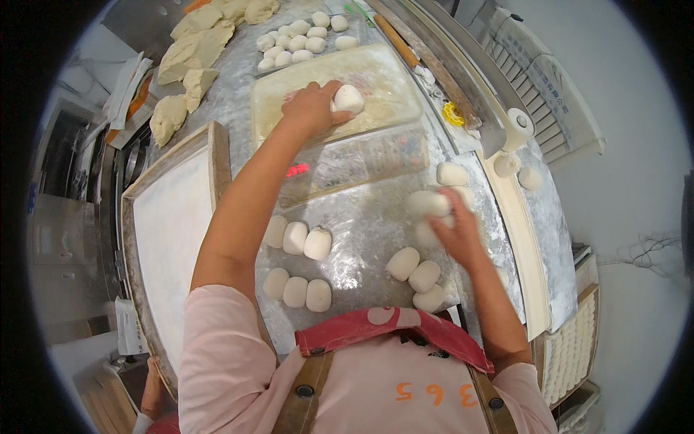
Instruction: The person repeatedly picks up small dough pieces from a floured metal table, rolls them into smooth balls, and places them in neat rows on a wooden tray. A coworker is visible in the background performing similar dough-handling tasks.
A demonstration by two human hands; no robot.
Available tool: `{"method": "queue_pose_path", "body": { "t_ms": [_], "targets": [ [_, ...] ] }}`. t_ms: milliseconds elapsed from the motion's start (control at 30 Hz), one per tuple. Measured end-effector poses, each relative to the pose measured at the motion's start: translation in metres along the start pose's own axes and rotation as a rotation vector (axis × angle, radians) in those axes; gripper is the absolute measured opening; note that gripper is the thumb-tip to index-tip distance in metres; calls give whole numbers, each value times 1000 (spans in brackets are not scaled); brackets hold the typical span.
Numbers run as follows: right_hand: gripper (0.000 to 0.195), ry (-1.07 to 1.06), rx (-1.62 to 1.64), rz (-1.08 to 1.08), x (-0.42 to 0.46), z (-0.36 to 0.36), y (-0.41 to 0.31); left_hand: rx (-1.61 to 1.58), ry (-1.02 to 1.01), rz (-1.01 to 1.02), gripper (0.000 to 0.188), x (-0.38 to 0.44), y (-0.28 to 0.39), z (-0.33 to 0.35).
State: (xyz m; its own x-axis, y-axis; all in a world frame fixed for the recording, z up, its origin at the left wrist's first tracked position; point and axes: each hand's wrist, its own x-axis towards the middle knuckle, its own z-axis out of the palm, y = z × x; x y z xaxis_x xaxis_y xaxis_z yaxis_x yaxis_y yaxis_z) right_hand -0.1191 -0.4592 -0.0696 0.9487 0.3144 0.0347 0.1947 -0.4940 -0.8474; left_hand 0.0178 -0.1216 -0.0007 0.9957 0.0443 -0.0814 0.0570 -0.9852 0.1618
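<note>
My left hand (312, 108) lies over the platform of a digital kitchen scale (379, 70), its thumb and fingers around a smooth white dough piece (349, 99). My right hand (460, 228) is blurred above the metal worktop, with its fingers on another dough piece (428, 204). Just beyond it rests a single dough piece (451, 174), and others are partly hidden below the hand. Nearer my body, two rows of dough pieces (295, 237) (295, 292) stand at the left. A slanting group of dough pieces (424, 275) stands at the right.
A wooden-framed tray with a white lining (173, 206) lies left. Large dough slabs (195, 49) and a clear tray of dough pieces (298, 40) are at the back. A rolling pin (396, 40), yellow cutter (453, 114) and sheeter belt (520, 238) stand right. Another person's arm (152, 388) shows lower left.
</note>
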Motion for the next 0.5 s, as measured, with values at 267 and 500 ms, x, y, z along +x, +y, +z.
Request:
{"method": "queue_pose_path", "body": {
  "t_ms": [267,500],
  "targets": [
    [49,86,-174,-72,-14,11,-6,-605,258,61,65,-2,-48,-1],
    [54,636,-469,136,-133,-126,69,-1490,199,-178,54,-49,-79,-17]
  ]
}}
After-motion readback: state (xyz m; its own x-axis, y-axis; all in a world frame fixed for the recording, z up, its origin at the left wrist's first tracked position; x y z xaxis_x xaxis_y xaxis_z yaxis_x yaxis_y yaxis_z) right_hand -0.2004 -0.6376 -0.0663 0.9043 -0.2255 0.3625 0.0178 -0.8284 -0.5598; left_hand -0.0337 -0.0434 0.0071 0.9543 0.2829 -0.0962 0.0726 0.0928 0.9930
